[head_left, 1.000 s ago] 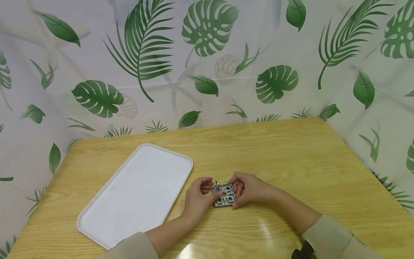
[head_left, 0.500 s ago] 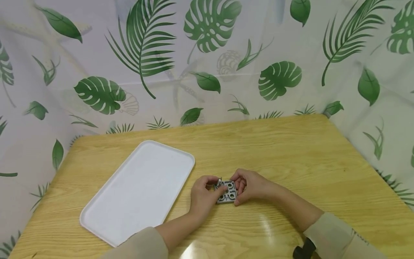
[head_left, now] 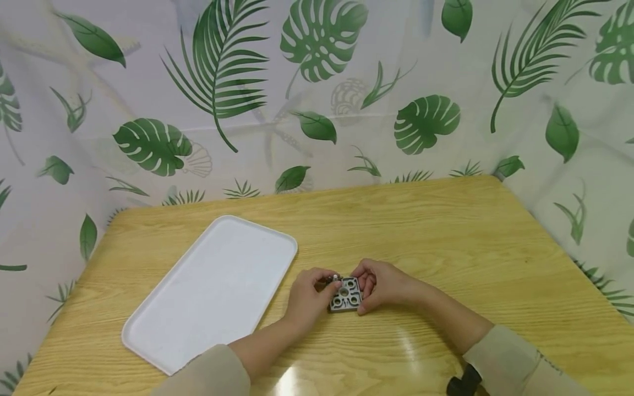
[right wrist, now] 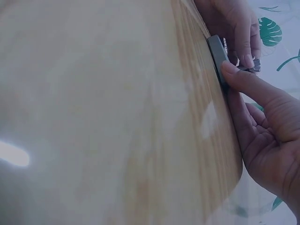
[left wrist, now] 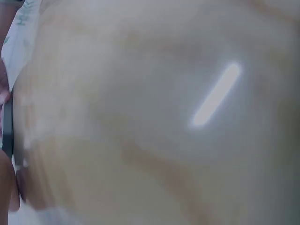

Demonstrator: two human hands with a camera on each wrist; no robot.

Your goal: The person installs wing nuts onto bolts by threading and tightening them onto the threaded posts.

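Observation:
A square grey metal plate [head_left: 348,300] with several round holes and curved slots sits between both hands, low over the table in the head view. My right hand [head_left: 383,286] pinches its right side, thumb at the near corner and fingers behind. At the upper left corner stands a small metal fitting [head_left: 335,277] with a pale tip. My left hand [head_left: 307,300] pinches there, thumb on the plate's face beside the fitting and index finger curled behind. The right wrist view shows the plate's edge [right wrist: 217,54] under my right thumb, and left fingertips at the small fitting [right wrist: 255,66].
A white rectangular tray [head_left: 213,291] lies slanted on the wood-grain table [head_left: 421,231], left of the hands. A leaf-patterned cloth [head_left: 346,148] hangs behind the table and along its sides. A black object [head_left: 464,380] sits under the right sleeve.
The left thumb has slid from the plate's middle to its upper left corner, uncovering more holes. The left index finger has drawn in to the fitting. The right hand keeps its grip.

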